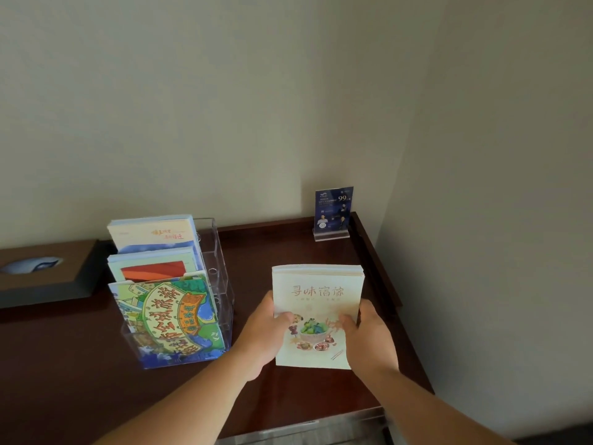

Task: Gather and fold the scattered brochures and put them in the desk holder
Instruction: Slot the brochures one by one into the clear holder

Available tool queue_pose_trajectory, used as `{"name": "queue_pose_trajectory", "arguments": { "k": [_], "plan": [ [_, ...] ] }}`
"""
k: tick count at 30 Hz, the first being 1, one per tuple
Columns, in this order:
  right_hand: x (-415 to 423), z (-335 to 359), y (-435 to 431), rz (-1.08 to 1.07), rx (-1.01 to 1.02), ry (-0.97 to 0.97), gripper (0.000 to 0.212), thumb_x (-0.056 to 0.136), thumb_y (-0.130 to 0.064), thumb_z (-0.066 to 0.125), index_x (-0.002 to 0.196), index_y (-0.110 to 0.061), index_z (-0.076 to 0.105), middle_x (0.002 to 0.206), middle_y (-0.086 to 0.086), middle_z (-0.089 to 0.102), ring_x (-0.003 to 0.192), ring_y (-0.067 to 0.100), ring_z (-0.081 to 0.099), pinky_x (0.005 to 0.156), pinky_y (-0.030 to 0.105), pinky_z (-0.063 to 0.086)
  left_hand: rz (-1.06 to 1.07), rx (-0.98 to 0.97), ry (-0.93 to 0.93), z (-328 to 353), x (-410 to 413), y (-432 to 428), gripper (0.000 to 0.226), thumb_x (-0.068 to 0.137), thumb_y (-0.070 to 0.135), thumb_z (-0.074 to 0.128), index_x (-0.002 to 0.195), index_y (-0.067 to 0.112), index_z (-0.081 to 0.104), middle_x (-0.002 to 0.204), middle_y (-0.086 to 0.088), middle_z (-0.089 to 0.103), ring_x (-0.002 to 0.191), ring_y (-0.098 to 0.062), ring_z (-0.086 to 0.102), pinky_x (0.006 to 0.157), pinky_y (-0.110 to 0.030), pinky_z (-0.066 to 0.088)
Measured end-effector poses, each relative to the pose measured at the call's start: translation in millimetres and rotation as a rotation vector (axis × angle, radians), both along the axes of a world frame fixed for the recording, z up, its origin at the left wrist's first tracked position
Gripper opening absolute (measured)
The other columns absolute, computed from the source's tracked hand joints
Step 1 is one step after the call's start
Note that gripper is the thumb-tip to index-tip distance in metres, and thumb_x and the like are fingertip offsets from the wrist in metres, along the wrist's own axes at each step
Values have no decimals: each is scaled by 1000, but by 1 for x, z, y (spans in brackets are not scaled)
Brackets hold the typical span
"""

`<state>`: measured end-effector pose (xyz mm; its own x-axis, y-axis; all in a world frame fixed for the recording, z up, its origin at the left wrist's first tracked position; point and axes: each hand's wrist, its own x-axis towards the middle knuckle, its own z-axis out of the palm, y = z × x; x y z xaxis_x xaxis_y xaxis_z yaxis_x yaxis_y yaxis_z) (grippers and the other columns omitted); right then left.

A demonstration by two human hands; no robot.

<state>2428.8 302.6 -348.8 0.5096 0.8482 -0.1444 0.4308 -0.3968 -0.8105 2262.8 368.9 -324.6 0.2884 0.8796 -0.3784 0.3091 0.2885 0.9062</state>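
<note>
Item: stack of cream brochures (317, 293), several thick, cover printed with orange characters and a bowl of food; position, right half of the dark wooden desk (272, 248), nearer its right edge than its left, cover facing the camera; whether the lower edge touches the desk cannot be told. Left hand (266, 335): grips the stack's left edge, thumb laid across the cover. Right hand (369, 335): grips the stack's right edge, thumb on the cover, fingers curled round the side. Clear acrylic desk holder (221, 277): three tiers, standing left of the stack and apart from it, toward the middle of the desk. Contents: front tier, cartoon map brochure (170, 316); middle tier, brochures with a red-orange panel (154, 268); back tier, pale brochures with orange lettering (154, 234). Dark blue sign card (333, 208) in a clear stand: far right corner, upright. Brown tissue box (48, 277): far left, along the back edge against the wall.
</note>
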Motion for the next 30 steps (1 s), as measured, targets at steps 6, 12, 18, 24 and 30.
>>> {"name": "queue_pose_trajectory", "arguments": {
  "k": [6, 12, 18, 24, 30],
  "plan": [
    [-3, 73, 50, 65, 181, -76, 12, 96, -27, 58, 107, -29, 56, 99, -12, 64, 91, 14, 64, 74, 34, 54, 50, 167, -46, 69, -14, 40, 36, 93, 6, 51, 121, 29, 56, 120, 5, 66, 110, -16, 61, 98, -47, 49],
    [-43, 168, 108, 132, 420, -149, 8, 96, -29, 59, 102, -28, 54, 92, -10, 62, 81, 12, 62, 71, 36, 55, 125, 361, -136, 160, -63, 91, 34, 90, 3, 55, 110, 31, 59, 118, -1, 69, 107, -23, 64, 97, -49, 50],
    [-108, 242, 154, 128, 643, -211, 9, 95, -29, 60, 97, -31, 51, 85, -21, 58, 73, 0, 59, 53, 19, 42, 95, 541, -202, 235, -130, 140, 38, 92, 3, 54, 118, 30, 58, 117, 5, 69, 107, -18, 64, 97, -48, 49],
    [-165, 253, 195, 124, 608, -195, 7, 95, -26, 61, 97, -25, 54, 88, -15, 60, 79, 7, 60, 61, 27, 49, 73, 559, -174, 247, -190, 179, 37, 95, 5, 52, 121, 31, 55, 123, 3, 65, 113, -22, 60, 103, -50, 45],
    [-184, 219, 209, 145, 474, -219, 9, 94, -27, 62, 97, -25, 55, 84, -16, 58, 77, 3, 56, 58, 23, 42, 61, 426, -158, 209, -211, 189, 37, 96, 6, 52, 126, 27, 54, 124, 2, 64, 113, -22, 60, 102, -50, 45]
  ]
}}
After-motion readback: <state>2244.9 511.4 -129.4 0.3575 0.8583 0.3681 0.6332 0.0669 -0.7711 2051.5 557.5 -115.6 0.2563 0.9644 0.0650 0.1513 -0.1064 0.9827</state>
